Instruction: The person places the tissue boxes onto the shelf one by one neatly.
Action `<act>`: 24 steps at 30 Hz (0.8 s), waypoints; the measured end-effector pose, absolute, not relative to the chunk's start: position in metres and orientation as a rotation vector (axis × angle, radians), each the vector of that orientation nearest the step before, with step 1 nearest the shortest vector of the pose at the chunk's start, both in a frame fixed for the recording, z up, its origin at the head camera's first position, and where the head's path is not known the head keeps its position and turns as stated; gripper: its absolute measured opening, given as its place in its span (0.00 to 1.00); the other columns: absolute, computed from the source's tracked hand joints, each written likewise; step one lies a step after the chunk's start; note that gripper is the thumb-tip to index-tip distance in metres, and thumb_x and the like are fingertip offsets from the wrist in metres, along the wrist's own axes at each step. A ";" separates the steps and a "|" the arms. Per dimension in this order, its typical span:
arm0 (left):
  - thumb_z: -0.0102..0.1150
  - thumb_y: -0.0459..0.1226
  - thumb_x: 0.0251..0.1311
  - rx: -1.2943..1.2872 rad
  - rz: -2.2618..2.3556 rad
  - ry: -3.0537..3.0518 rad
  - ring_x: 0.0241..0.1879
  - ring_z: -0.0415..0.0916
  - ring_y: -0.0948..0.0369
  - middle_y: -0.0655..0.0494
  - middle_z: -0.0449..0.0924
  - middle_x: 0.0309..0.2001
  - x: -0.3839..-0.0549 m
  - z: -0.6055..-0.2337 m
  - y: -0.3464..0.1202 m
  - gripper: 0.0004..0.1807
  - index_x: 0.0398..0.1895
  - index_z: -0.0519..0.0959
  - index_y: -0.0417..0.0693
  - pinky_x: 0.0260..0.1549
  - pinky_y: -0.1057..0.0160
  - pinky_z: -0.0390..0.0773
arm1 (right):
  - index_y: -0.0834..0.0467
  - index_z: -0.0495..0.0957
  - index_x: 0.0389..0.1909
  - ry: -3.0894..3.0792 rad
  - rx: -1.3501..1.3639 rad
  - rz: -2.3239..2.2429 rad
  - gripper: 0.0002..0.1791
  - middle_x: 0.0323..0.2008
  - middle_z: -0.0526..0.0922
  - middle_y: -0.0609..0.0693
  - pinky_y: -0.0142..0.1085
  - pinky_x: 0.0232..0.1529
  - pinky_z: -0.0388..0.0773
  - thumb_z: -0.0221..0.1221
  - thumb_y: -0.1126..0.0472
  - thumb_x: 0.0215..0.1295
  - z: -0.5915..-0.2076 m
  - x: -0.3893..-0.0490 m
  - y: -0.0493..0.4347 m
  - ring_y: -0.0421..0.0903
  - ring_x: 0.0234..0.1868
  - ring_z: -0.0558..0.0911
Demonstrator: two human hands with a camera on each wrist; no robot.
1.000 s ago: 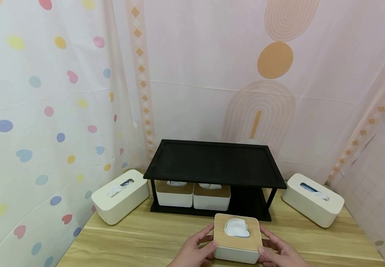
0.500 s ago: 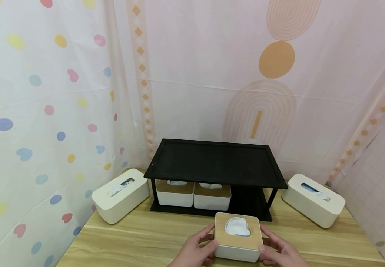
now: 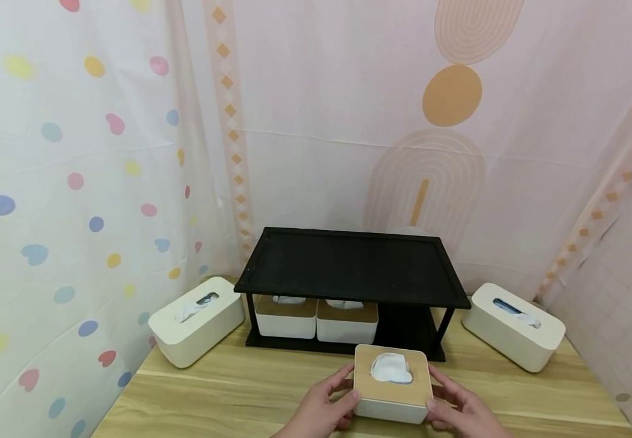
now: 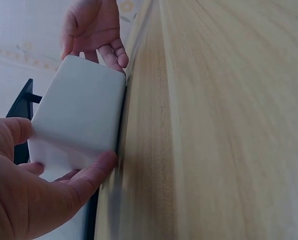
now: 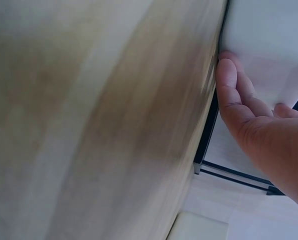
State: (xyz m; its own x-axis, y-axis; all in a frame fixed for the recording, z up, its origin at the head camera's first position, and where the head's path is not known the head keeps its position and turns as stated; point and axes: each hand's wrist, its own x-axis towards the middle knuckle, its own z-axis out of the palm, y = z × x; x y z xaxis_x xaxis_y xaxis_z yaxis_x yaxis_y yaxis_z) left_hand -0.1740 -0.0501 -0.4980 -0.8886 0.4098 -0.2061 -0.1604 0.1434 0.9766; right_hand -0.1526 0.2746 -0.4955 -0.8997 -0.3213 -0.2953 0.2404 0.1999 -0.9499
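A small white tissue box (image 3: 392, 411) with a wood-coloured lid and a white tissue in its opening is held between both hands at the table's front. My left hand (image 3: 323, 406) grips its left side, thumb at the near corner. On the opposite side my right hand (image 3: 462, 410) grips it the same way. In the left wrist view, the plain white front of the tissue box (image 4: 81, 100) faces the camera. Behind it stands a black two-tier rack (image 3: 348, 267). Two matching tissue boxes, the left one (image 3: 285, 326) and the right one (image 3: 345, 330), sit side by side on its lower tier.
A long cream tissue box (image 3: 201, 328) stands left of the rack, angled. Another long tissue box (image 3: 513, 337) stands to the right. The rack's lower tier shows bare black surface (image 3: 403, 328) right of the two boxes. Patterned curtains (image 3: 316, 121) hang behind the wooden table (image 3: 211, 395).
Both hands and the held tissue box have shifted slightly forward, toward the rack, and a touch to the right. The grip looks unchanged, and the other boxes stay put.
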 end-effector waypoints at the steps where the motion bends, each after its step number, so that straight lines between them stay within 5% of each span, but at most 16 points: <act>1: 0.60 0.43 0.78 0.242 1.796 2.002 0.47 0.85 0.52 0.34 0.76 0.70 -0.174 -0.498 -0.050 0.34 0.83 0.64 0.48 0.44 0.51 0.89 | 0.64 0.39 0.86 2.051 -0.069 -1.744 0.48 0.74 0.59 0.85 0.49 0.55 0.87 0.57 0.49 0.82 -0.495 -0.153 0.275 0.56 0.58 0.87; 24: 0.62 0.42 0.77 0.343 1.815 2.063 0.53 0.85 0.50 0.35 0.77 0.70 -0.186 -0.495 -0.026 0.34 0.82 0.67 0.52 0.40 0.51 0.90 | 0.64 0.39 0.86 2.141 -0.081 -1.769 0.46 0.77 0.52 0.85 0.48 0.57 0.87 0.56 0.53 0.83 -0.495 -0.156 0.290 0.62 0.67 0.81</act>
State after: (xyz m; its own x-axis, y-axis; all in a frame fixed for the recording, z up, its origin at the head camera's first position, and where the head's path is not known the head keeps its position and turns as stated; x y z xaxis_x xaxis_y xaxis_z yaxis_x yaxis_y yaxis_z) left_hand -0.1856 -0.0263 -0.4947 -0.9017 0.4169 -0.1145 -0.0606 0.1404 0.9882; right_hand -0.1563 0.2899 -0.4950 -0.9330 -0.2698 -0.2381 0.1831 0.2139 -0.9595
